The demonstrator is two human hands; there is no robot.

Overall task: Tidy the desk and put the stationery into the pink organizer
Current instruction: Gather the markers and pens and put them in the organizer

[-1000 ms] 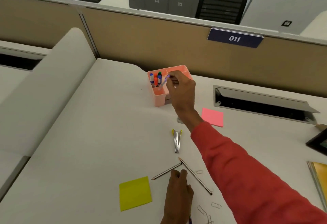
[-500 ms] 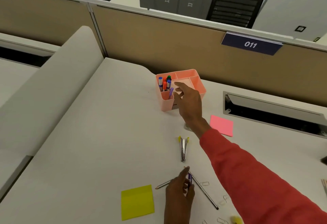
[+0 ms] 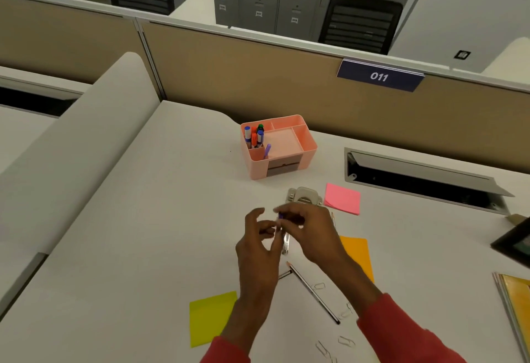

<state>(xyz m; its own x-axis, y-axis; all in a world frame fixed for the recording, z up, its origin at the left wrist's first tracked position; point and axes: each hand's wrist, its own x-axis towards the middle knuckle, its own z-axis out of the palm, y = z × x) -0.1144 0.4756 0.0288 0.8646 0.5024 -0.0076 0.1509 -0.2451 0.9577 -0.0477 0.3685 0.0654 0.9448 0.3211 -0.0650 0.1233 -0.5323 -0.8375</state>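
We see the white desk (image 3: 137, 248), the pink organizer (image 3: 309, 144) near its back edge with markers (image 3: 254, 137) upright in its left compartment. Our right hand (image 3: 312, 236) pinches a purple object (image 3: 280, 216), mostly hidden and blurred. Whether the loosely curled left hand (image 3: 258, 251) grips it too, we cannot tell.

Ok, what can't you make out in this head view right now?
All in the head view:
Purple item: blurred between left hand and right hand; which grips it is unclear.
Metal tool: mostly behind the hands.
Short pencil: largely covered by the left hand.
Yellow book: cut off by the right edge.
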